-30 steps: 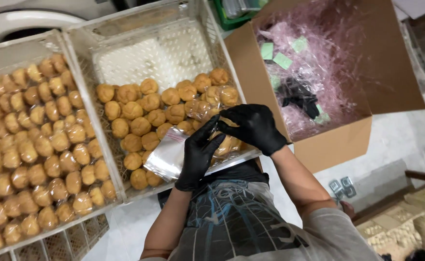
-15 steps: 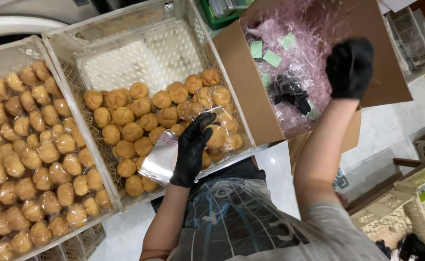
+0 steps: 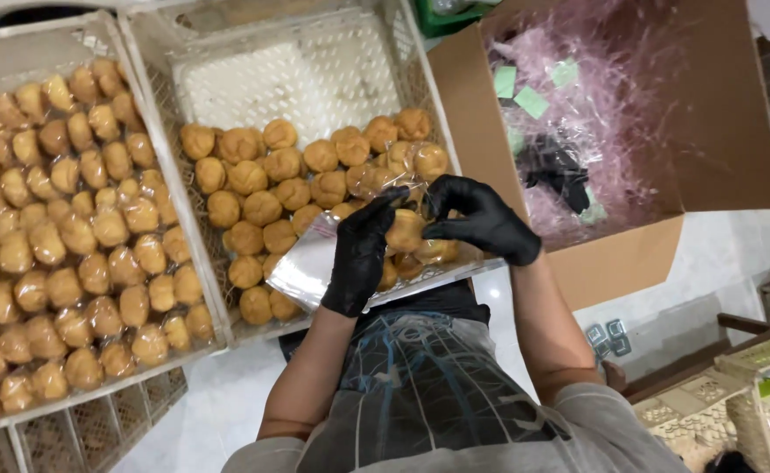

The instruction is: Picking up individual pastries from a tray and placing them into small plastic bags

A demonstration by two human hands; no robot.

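Both my hands wear black gloves. My left hand holds a clear plastic bag over the near edge of the middle white crate, which is half full of round golden buns. My right hand is pinched at the bag's open top, right beside the left fingertips; a bun shows between the two hands. Whether the right fingers grip the bag's edge or a small item I cannot tell.
A second white crate at the left is packed with individually wrapped buns. An open cardboard box at the right holds pink shredded film, green sachets and a black object. Further crates sit at the lower left and lower right.
My right hand was at the bag, went up to the cardboard box half a second ago, and has come back down to the bag's opening. The left hand kept hold of the bag.
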